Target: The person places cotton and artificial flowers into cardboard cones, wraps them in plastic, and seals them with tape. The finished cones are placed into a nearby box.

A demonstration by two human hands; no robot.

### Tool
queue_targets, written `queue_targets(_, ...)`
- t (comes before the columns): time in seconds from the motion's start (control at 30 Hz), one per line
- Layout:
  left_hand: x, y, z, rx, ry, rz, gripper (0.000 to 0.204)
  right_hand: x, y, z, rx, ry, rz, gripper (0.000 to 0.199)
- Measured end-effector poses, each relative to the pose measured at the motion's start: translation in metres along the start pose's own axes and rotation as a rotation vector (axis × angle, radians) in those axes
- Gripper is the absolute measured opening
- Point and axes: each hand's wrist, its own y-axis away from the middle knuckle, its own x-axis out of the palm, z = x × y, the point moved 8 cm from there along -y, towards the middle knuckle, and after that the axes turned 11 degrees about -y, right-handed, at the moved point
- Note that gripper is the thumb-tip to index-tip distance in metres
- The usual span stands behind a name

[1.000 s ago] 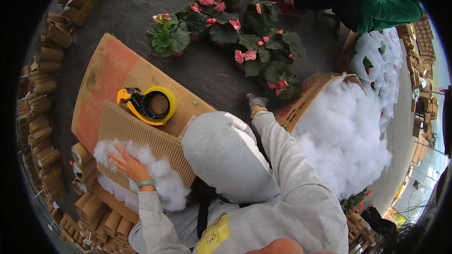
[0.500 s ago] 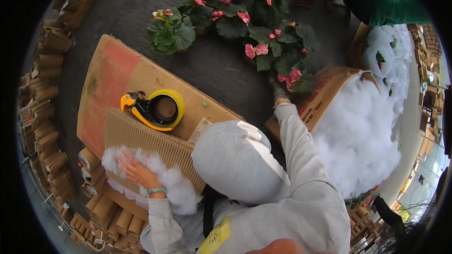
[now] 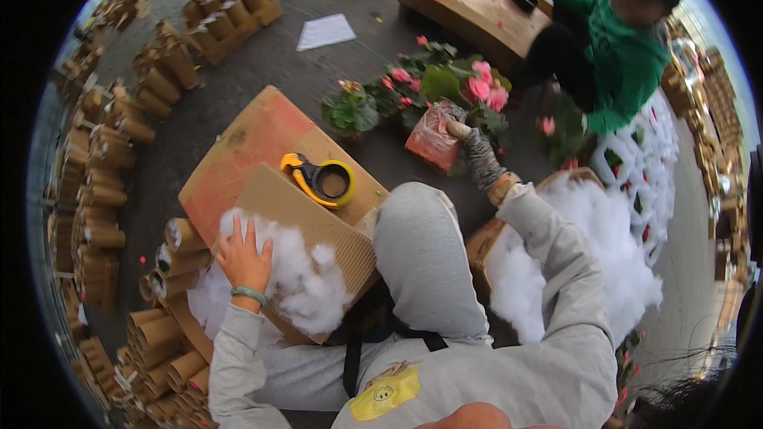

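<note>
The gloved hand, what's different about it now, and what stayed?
The right hand was reaching down to the plants; now its fingers grip a plastic-wrapped pot, lifted off the floor with its pink flowers. The left hand stayed on the white fluff, the tape dispenser on the cardboard box.

At two o'clock the right hand (image 3: 481, 157) is holding a plastic-wrapped flowerpot (image 3: 433, 139); at eight o'clock the left hand (image 3: 245, 260) is resting on white fluff (image 3: 306, 295).

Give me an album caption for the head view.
Left hand resting on white fluff over corrugated card, gloved right hand gripping a wrapped pot of pink flowers.
</note>
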Motion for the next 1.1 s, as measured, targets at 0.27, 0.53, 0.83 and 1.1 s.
queue_targets(0.27,-0.102,0.062,-0.088,0.274,1.77,0.108,0.064,0.2,0.06,-0.084,0.163,0.632,0.399,0.074)
queue_targets(0.53,-0.043,0.086,-0.07,0.093,2.237,0.056,0.063,0.187,0.115,-0.179,0.429,0.307,0.572,0.082)
queue_targets(0.83,-0.009,0.088,-0.013,0.207,3.006,0.105,0.069,0.185,0.052,-0.154,-0.589,1.334,0.897,0.086)
queue_targets(1.1,-0.013,0.163,0.01,-0.308,1.855,-0.377,0.07,0.145,0.047,-0.192,-0.784,1.788,1.092,0.08)
